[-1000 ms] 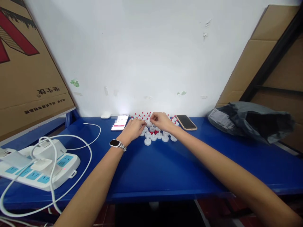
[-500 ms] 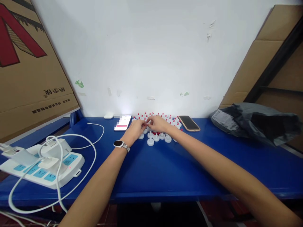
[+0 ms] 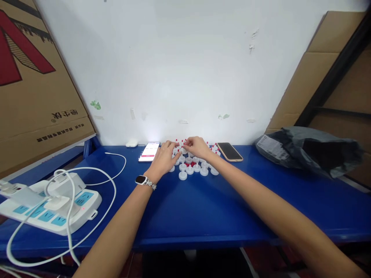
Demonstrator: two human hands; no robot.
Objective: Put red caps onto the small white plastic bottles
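Many white plastic nozzle caps [image 3: 182,175] stand grouped on the blue table by the wall; those at the back carry small red tips, while the front ones have bare spouts. A small pile of loose red tips [image 3: 190,164] lies among them. At the group's left side is my left hand [image 3: 164,157], thumb and fingers apart, with nothing visible held. My right hand [image 3: 199,147] reaches over the middle of the group, thumb and forefinger pinched together just above the caps. Whatever is in that pinch is too small to make out.
A lit phone [image 3: 149,151] lies left of the caps, a dark-screened phone [image 3: 230,151] right of them. A white power strip [image 3: 72,227] with looping cables occupies the left side. A grey plastic bag [image 3: 307,150] sits at right. A white case [image 3: 131,143] is near the wall.
My hands were close together with fingertips meeting; now they are apart. My left hand has opened, and my right pinch has shifted slightly right over the caps.
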